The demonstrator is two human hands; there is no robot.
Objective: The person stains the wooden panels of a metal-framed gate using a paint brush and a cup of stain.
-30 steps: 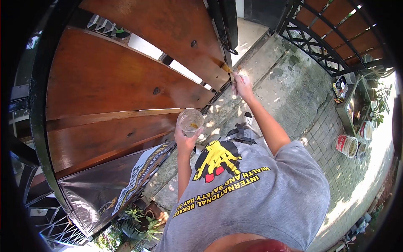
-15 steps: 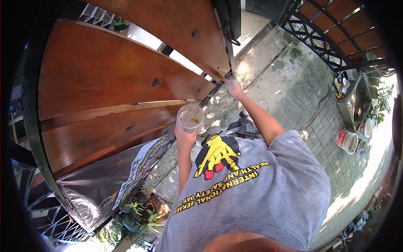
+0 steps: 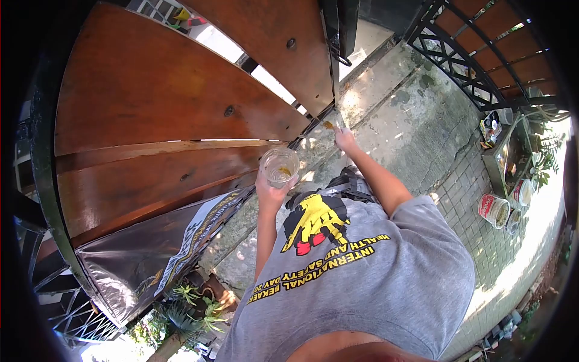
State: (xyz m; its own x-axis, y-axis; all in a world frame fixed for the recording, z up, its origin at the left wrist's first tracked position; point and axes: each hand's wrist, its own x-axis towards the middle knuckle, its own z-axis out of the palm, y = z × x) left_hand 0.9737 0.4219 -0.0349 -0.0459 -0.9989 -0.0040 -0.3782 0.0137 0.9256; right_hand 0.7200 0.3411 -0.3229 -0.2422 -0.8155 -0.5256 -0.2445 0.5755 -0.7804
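Observation:
My left hand (image 3: 274,192) is wrapped round a clear plastic cup (image 3: 279,164), which has a little yellowish-brown liquid at its bottom. To the right of the cup, my right hand (image 3: 345,140) grips a brush (image 3: 330,125) with brown bristles. The brush is over the concrete, apart from the lower end of the wooden boards. Glossy reddish-brown boards (image 3: 163,84) with dark knots spread across the left, set in a black metal frame.
Labelled tubs (image 3: 493,209) stand on the paving at the right, near a planter box (image 3: 505,158). A black printed banner (image 3: 151,259) hangs below the boards. Potted plants (image 3: 187,314) are at the lower left. Another slatted gate panel (image 3: 482,45) curves across the upper right.
My right hand and the brush have moved away from the boards, down and to the right. My left hand and the cup have shifted slightly right in view.

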